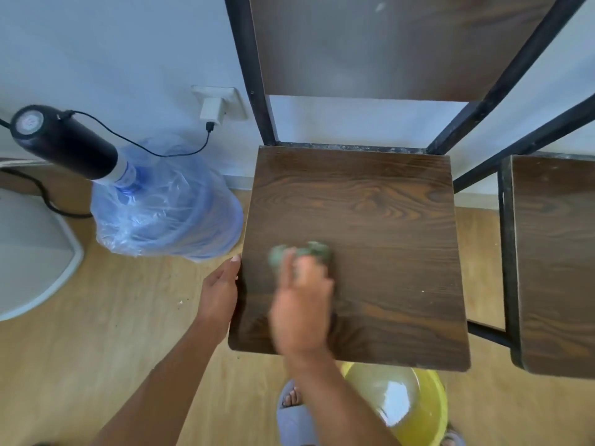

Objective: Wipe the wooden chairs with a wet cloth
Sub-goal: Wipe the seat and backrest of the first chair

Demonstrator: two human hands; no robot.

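Observation:
A dark wooden chair seat [380, 226] on a black metal frame fills the middle of the view, its backrest [386, 43] rising at the top. My right hand [302, 304], blurred by motion, presses a greenish cloth [314, 251] onto the seat's left half. My left hand [222, 288] lies flat against the seat's left edge, fingers together. A second wooden chair [557, 259] stands just to the right, partly cut off by the frame edge.
A yellow basin of water [428, 394] sits on the wood floor under the seat's front edge, beside my slippered foot [291, 410]. At left stand a blue water jug [167, 204] with a black pump [61, 140], its cable running to a wall charger [213, 109], and a white rounded object [29, 252].

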